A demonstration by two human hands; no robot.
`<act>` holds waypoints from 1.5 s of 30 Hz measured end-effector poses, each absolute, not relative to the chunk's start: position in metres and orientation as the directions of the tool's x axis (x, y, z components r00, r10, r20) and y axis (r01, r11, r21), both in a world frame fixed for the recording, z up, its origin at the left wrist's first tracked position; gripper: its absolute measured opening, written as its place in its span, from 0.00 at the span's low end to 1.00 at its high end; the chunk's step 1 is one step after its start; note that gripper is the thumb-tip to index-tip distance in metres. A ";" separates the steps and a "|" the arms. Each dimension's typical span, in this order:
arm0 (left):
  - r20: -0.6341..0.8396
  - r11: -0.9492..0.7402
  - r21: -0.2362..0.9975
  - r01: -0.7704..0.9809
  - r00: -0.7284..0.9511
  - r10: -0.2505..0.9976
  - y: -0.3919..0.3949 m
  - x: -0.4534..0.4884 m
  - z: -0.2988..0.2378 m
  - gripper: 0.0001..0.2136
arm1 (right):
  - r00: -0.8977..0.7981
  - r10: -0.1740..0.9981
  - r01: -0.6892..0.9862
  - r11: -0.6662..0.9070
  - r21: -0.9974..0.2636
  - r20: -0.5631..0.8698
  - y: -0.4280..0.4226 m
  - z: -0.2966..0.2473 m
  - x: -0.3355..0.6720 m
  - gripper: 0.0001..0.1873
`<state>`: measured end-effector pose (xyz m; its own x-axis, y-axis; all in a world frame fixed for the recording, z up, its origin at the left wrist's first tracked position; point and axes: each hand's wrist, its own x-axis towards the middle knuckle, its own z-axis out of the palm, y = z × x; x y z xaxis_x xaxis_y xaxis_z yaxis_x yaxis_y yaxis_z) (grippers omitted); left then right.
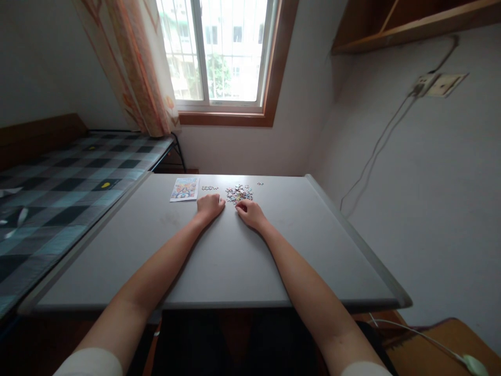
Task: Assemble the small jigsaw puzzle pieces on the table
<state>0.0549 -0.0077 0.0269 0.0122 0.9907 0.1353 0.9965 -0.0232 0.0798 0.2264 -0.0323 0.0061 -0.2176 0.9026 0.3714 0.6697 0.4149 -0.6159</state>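
Note:
A loose heap of small, many-coloured jigsaw puzzle pieces (239,192) lies toward the far side of the grey-white table (235,261). My left hand (210,207) rests on the tabletop left of the heap, its fingers curled into a fist. Whatever those fingers may hold is hidden. At the heap's near edge is my right hand (251,213), with thumb and fingers drawn together in a pinch. Too little shows there to make out anything between the fingertips. Beyond the left hand sit several pieces in short rows (210,188). A printed picture sheet (185,189) lies to their left.
A couple of separate pieces (260,184) lie right of the heap. Left of the table stands a bed (78,177) with a checked cover. A window (219,57) and a curtain (136,68) are behind; a cable (371,162) hangs on the right wall.

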 end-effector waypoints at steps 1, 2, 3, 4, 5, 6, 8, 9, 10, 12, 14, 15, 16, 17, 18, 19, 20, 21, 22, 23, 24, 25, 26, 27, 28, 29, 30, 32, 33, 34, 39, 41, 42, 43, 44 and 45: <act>0.133 -0.024 0.081 0.996 0.013 0.991 -0.008 0.055 0.027 0.19 | -0.211 0.900 0.657 0.419 -0.626 0.381 -0.032 0.006 0.226 0.08; 0.131 -0.024 0.082 0.996 0.013 0.991 -0.007 0.055 0.026 0.19 | -0.201 0.896 0.643 0.425 -0.637 0.395 -0.032 0.007 0.226 0.08; 0.131 -0.026 0.083 0.996 0.015 0.991 -0.007 0.054 0.026 0.19 | -0.185 0.892 0.632 0.429 -0.645 0.413 -0.031 0.007 0.227 0.08; 0.133 -0.028 0.083 0.996 0.017 0.991 -0.007 0.054 0.025 0.19 | -0.158 0.889 0.628 0.426 -0.651 0.430 -0.031 0.007 0.227 0.09; 0.136 -0.032 0.082 0.996 0.021 0.990 -0.007 0.054 0.025 0.19 | -0.122 0.888 0.633 0.413 -0.654 0.443 -0.030 0.008 0.228 0.09; 0.140 -0.036 0.080 0.996 0.024 0.990 -0.006 0.054 0.025 0.20 | -0.079 0.890 0.648 0.389 -0.655 0.450 -0.029 0.008 0.230 0.09; 0.143 -0.041 0.076 0.996 0.029 0.989 -0.006 0.053 0.025 0.20 | 0.011 0.901 0.691 0.306 -0.655 0.434 -0.026 0.008 0.235 0.09; 0.140 -0.041 0.075 0.996 0.030 0.990 -0.006 0.053 0.025 0.20 | 0.049 0.910 0.713 0.257 -0.652 0.413 -0.026 0.008 0.238 0.09; 0.134 -0.040 0.074 0.996 0.029 0.990 -0.007 0.053 0.025 0.20 | 0.075 0.919 0.732 0.212 -0.647 0.386 -0.025 0.007 0.240 0.09; 0.124 -0.035 0.073 0.997 0.026 0.992 -0.007 0.053 0.026 0.20 | 0.111 0.937 0.763 0.134 -0.632 0.332 -0.025 0.007 0.244 0.09; 0.120 -0.033 0.075 0.997 0.024 0.992 -0.008 0.053 0.027 0.20 | 0.115 0.947 0.786 0.098 -0.611 0.300 -0.025 0.006 0.246 0.09; 0.120 -0.033 0.075 0.997 0.024 0.993 -0.008 0.053 0.027 0.20 | 0.102 0.950 0.794 0.101 -0.599 0.296 -0.026 0.007 0.246 0.10; 0.120 -0.034 0.076 0.997 0.025 0.992 -0.008 0.053 0.028 0.20 | 0.078 0.951 0.800 0.120 -0.587 0.299 -0.027 0.007 0.245 0.11; 0.121 -0.035 0.077 0.996 0.026 0.992 -0.008 0.053 0.028 0.20 | 0.042 0.951 0.805 0.151 -0.574 0.308 -0.028 0.007 0.243 0.11; 0.122 -0.037 0.078 0.996 0.027 0.992 -0.008 0.053 0.027 0.20 | -0.001 0.948 0.808 0.188 -0.559 0.318 -0.029 0.008 0.242 0.11; 0.124 -0.038 0.080 0.996 0.028 0.992 -0.008 0.053 0.027 0.20 | -0.045 0.944 0.810 0.226 -0.541 0.328 -0.030 0.008 0.240 0.12; 0.127 -0.038 0.082 0.996 0.028 0.991 -0.008 0.053 0.027 0.20 | -0.087 0.938 0.812 0.262 -0.521 0.336 -0.031 0.008 0.238 0.11; 0.131 -0.038 0.084 0.996 0.027 0.991 -0.008 0.053 0.026 0.19 | -0.124 0.930 0.814 0.294 -0.500 0.345 -0.032 0.009 0.236 0.11; 0.133 -0.038 0.086 0.996 0.027 0.991 -0.007 0.053 0.026 0.19 | -0.157 0.922 0.815 0.323 -0.481 0.353 -0.032 0.009 0.235 0.11; 0.136 -0.039 0.087 0.995 0.027 0.990 -0.007 0.053 0.026 0.19 | -0.186 0.914 0.814 0.349 -0.465 0.360 -0.033 0.008 0.234 0.11; 0.138 -0.040 0.088 0.995 0.028 0.990 -0.007 0.053 0.025 0.19 | -0.211 0.907 0.810 0.371 -0.454 0.365 -0.033 0.008 0.233 0.12; 0.140 -0.042 0.088 0.995 0.030 0.990 -0.007 0.053 0.025 0.19 | -0.231 0.900 0.804 0.391 -0.449 0.369 -0.033 0.007 0.232 0.12; 0.140 -0.045 0.089 0.995 0.032 0.990 -0.006 0.053 0.025 0.19 | -0.246 0.895 0.798 0.405 -0.447 0.372 -0.033 0.007 0.232 0.12; 0.141 -0.047 0.089 0.995 0.034 0.989 -0.006 0.053 0.025 0.19 | -0.252 0.892 0.793 0.412 -0.449 0.374 -0.032 0.006 0.232 0.12; 0.141 -0.048 0.089 0.995 0.035 0.989 -0.006 0.053 0.025 0.19 | -0.251 0.892 0.790 0.413 -0.453 0.376 -0.032 0.006 0.232 0.12; 0.142 -0.049 0.089 0.995 0.036 0.989 -0.006 0.053 0.025 0.19 | -0.243 0.894 0.789 0.408 -0.459 0.376 -0.032 0.005 0.232 0.12; 0.142 -0.047 0.090 0.995 0.034 0.989 -0.006 0.053 0.025 0.19 | -0.232 0.897 0.788 0.399 -0.468 0.375 -0.032 0.005 0.232 0.12; 0.141 -0.045 0.089 0.995 0.032 0.989 -0.006 0.053 0.025 0.19 | -0.205 0.907 0.789 0.376 -0.487 0.368 -0.032 0.006 0.233 0.12; 0.142 -0.044 0.088 0.995 0.031 0.989 -0.006 0.053 0.025 0.19 | -0.194 0.911 0.789 0.365 -0.495 0.363 -0.032 0.007 0.233 0.13; 0.143 -0.044 0.088 0.995 0.031 0.989 -0.006 0.053 0.025 0.19 | -0.186 0.915 0.789 0.357 -0.499 0.359 -0.033 0.008 0.232 0.13; 0.144 -0.041 0.081 0.996 0.029 0.989 -0.006 0.053 0.024 0.19 | -0.179 0.924 0.822 0.329 -0.466 0.336 -0.035 0.011 0.232 0.13; 0.144 -0.038 0.075 0.996 0.027 0.989 -0.006 0.053 0.024 0.19 | -0.178 0.928 0.834 0.320 -0.449 0.329 -0.035 0.012 0.232 0.13; 0.146 -0.038 0.073 0.997 0.027 0.989 -0.005 0.053 0.023 0.19 | -0.175 0.929 0.839 0.314 -0.444 0.325 -0.035 0.012 0.232 0.14; 0.147 -0.037 0.072 0.997 0.026 0.989 -0.005 0.052 0.023 0.19 | -0.170 0.931 0.844 0.307 -0.441 0.323 -0.036 0.012 0.232 0.14; 0.150 -0.038 0.072 0.997 0.027 0.988 -0.005 0.052 0.023 0.19 | -0.163 0.932 0.846 0.300 -0.440 0.323 -0.036 0.013 0.232 0.14; 0.154 -0.040 0.072 0.997 0.028 0.988 -0.005 0.052 0.022 0.19 | -0.157 0.933 0.848 0.296 -0.441 0.324 -0.036 0.013 0.232 0.14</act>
